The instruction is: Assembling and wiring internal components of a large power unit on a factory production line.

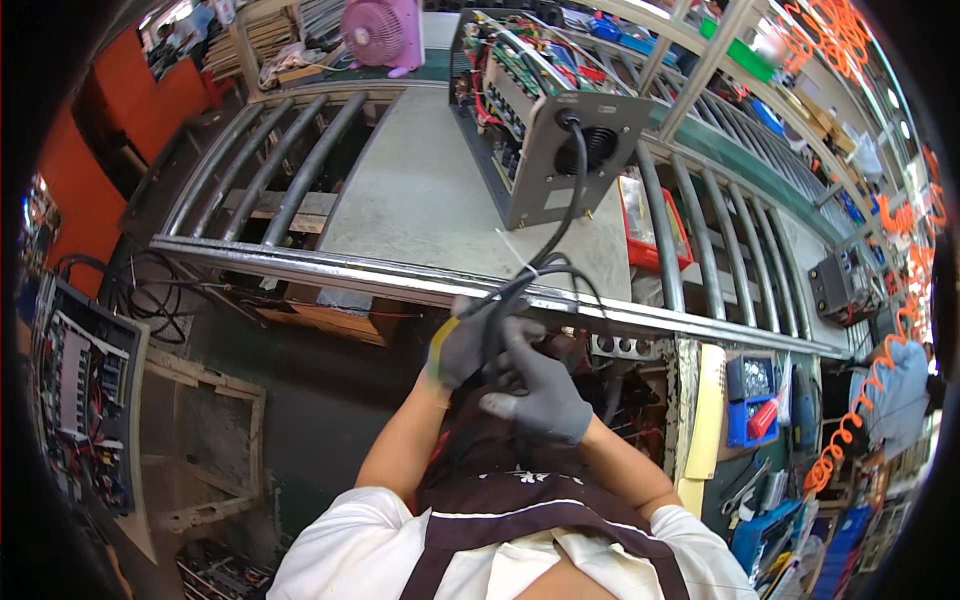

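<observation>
In front of my chest, both grey-gloved hands are closed around a looped bundle of thick black power cable (508, 296). My left hand (462, 352) grips the bundle from its left side, and its cuff shows a yellow edge. From the right, my right hand (546, 388) wraps its fingers about the same loops. A thin white cable tie (516, 250) sticks up from the bundle. The cable runs up to the grey end panel of an open electrical unit (560, 195), entering above its round fan grille. Circuit boards and wires show inside the unit, which stands on the bench.
Metal rollers (300, 170) flank the grey bench plate (400, 180). A red tray (672, 225) sits right of the unit, a pink fan (383, 35) behind. Another open unit (90, 400) stands at left. Blue bins (750, 400) and coiled orange hoses (835, 440) are at right.
</observation>
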The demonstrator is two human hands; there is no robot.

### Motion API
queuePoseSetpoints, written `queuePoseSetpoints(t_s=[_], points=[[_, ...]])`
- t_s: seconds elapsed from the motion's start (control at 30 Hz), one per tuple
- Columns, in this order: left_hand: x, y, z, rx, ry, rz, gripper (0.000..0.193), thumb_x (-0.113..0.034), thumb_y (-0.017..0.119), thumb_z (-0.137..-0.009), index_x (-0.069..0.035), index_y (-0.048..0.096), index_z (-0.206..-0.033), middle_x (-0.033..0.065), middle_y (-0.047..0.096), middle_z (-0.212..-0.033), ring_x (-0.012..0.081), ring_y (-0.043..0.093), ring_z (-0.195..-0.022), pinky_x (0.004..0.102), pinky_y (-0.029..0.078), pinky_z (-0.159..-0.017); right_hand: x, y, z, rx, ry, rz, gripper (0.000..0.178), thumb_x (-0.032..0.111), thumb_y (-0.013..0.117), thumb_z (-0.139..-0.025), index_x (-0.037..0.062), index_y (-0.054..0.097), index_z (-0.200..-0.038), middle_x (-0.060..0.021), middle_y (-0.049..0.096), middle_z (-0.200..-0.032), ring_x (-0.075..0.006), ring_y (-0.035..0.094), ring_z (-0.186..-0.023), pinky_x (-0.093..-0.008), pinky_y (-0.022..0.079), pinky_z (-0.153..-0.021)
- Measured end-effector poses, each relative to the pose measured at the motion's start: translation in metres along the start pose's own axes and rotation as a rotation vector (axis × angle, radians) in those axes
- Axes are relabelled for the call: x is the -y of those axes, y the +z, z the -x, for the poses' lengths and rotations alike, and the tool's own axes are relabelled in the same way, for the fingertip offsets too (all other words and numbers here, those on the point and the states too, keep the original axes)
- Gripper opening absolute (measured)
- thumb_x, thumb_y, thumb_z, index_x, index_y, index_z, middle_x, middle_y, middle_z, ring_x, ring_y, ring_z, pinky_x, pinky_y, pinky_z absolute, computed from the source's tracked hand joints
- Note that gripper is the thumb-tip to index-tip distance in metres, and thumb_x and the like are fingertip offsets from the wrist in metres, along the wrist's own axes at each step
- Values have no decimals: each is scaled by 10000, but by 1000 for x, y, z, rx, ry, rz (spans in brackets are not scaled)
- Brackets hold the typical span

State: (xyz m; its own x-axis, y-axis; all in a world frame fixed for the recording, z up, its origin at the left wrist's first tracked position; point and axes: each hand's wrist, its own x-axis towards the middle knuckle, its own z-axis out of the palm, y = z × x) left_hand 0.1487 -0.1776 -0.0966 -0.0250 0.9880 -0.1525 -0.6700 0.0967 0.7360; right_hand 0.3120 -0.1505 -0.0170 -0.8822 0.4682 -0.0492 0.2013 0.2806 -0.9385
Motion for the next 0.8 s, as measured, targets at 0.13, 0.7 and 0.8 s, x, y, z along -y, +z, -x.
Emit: queuePoseSetpoints(t_s=[0.13, 0.7, 0.8], points=[[14, -11, 102, 95, 99, 206, 1175, -887, 414, -675, 42, 317, -1388, 195, 646, -973, 280, 649, -827, 353, 539, -737, 28, -1, -9, 173, -759, 171, 405, 297, 712, -778, 73, 647, -1109, -128, 658, -849, -295, 632, -759, -337, 511, -703], [-68, -68, 113, -956, 563, -324, 440, -438, 488, -950, -19, 617, -993, 9, 474, -592, 133, 417, -431, 270, 383, -444, 35, -240, -195, -766, -628, 1060, 409, 371, 449, -960, 141, 569, -1276, -114, 549, -1295, -270, 480, -1225, -401, 310, -1047], [-51, -78, 115, -888, 524, -200, 387, -421, 487, -956, -54, 595, -894, 14, 473, -580, 140, 390, -408, 276, 397, -443, 39, -240, -194, -746, -640, 1039, 406, 381, 421, -966, 144, 576, -1258, -96, 549, -1283, -252, 468, -1231, -392, 301, -1036]])
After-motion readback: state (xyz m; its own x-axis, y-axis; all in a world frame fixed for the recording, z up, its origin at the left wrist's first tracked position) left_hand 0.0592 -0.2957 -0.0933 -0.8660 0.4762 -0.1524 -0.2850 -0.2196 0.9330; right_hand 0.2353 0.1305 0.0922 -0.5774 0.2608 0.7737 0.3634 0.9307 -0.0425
